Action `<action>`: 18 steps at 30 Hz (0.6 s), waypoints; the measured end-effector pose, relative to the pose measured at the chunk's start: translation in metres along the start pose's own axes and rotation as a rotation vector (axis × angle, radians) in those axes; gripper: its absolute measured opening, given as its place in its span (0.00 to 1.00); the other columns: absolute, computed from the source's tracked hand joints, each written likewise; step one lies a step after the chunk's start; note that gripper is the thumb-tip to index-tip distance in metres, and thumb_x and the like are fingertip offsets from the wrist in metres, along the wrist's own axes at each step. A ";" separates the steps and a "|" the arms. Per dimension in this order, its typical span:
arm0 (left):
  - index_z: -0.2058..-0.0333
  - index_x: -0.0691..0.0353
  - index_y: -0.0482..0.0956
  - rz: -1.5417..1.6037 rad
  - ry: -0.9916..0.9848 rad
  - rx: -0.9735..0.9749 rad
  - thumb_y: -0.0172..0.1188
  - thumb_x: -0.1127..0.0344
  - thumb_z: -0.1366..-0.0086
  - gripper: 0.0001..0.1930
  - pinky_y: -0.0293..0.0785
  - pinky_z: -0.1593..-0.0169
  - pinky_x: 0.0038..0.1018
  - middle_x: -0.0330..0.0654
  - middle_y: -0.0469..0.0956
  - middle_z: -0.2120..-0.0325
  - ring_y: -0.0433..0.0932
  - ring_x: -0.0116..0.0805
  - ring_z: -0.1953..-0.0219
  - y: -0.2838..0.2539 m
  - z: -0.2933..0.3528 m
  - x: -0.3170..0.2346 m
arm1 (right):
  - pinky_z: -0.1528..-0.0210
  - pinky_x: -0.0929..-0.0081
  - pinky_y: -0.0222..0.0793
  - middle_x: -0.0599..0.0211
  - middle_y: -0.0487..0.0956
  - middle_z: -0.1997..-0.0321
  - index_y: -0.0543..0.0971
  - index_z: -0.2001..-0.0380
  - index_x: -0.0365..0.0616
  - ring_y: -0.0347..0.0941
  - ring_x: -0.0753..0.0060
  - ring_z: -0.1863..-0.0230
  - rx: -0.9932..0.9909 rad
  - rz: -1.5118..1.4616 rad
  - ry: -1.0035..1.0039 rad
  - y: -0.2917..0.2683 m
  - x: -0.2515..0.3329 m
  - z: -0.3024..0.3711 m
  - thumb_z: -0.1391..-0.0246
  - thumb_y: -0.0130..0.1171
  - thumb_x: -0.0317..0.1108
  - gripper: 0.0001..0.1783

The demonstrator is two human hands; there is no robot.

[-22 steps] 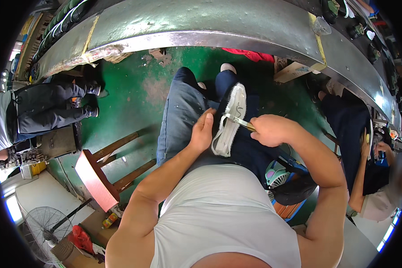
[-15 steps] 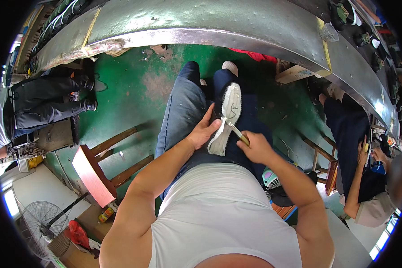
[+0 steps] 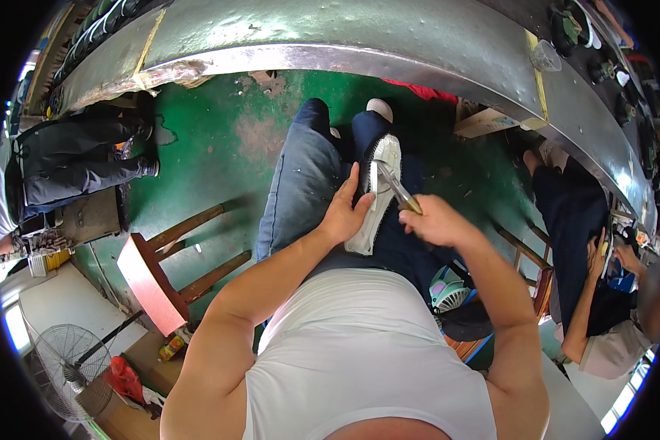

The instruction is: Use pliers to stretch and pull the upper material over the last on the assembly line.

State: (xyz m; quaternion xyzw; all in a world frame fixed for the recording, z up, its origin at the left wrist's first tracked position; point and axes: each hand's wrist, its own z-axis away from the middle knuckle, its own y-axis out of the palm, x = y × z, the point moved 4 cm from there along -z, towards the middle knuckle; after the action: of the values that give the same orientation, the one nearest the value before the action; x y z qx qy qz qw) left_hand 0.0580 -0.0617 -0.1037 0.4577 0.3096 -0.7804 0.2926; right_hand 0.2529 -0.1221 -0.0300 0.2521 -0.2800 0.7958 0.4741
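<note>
A shoe (image 3: 372, 225) lies bottom up on my lap, its pale underside showing and a dark, toothed-looking edge around it. My left hand (image 3: 345, 213) is at its left side, index finger stretched along the edge and thumb over the underside; the other fingers are partly hidden. My right hand (image 3: 441, 222) is closed around the brass-coloured handle of a pincer-like metal tool (image 3: 398, 190). The tool's silver head is at the shoe's underside, above my left thumb. Whether the head grips the shoe's edge, I cannot tell.
A metal-covered bench (image 3: 330, 62) curves across the far side. To the left stand a wooden stool (image 3: 152, 284) and a wire-caged fan (image 3: 72, 367). A small green fan (image 3: 447, 293) sits by my right hip. People work on both sides.
My right hand and the tool have moved slightly up and right, and the tool's head now points farther up the shoe. My left hand has slid up along the shoe.
</note>
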 end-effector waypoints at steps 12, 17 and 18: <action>0.28 0.45 0.48 -0.534 0.072 0.206 0.45 0.63 0.28 0.32 0.66 0.35 0.40 0.72 0.52 0.34 0.60 0.66 0.34 -0.008 0.003 -0.053 | 0.77 0.83 0.68 0.67 0.78 0.70 0.77 0.53 0.37 0.76 0.76 0.69 0.270 -0.916 0.057 0.030 -0.051 0.001 0.35 0.55 0.36 0.14; 0.29 0.39 0.52 -0.596 0.151 0.121 0.44 0.59 0.27 0.29 0.72 0.40 0.43 0.72 0.54 0.35 0.73 0.67 0.45 -0.002 0.000 -0.041 | 0.76 0.75 0.72 0.59 0.80 0.69 0.77 0.61 0.36 0.79 0.69 0.69 -0.054 -0.369 -0.054 -0.009 -0.017 0.019 0.33 0.51 0.43 0.17; 0.29 0.39 0.52 -0.591 0.145 0.118 0.44 0.59 0.27 0.29 0.72 0.40 0.43 0.72 0.54 0.35 0.73 0.67 0.45 -0.001 0.002 -0.037 | 0.76 0.75 0.72 0.59 0.80 0.69 0.77 0.61 0.36 0.79 0.69 0.69 -0.048 -0.366 -0.050 -0.006 -0.014 0.013 0.33 0.51 0.43 0.17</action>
State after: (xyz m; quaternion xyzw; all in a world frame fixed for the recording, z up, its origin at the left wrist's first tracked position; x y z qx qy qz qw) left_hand 0.0710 -0.0562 -0.0692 0.4184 0.4034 -0.8137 0.0032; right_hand 0.2662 -0.1368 -0.0290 0.3072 -0.2599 0.6829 0.6098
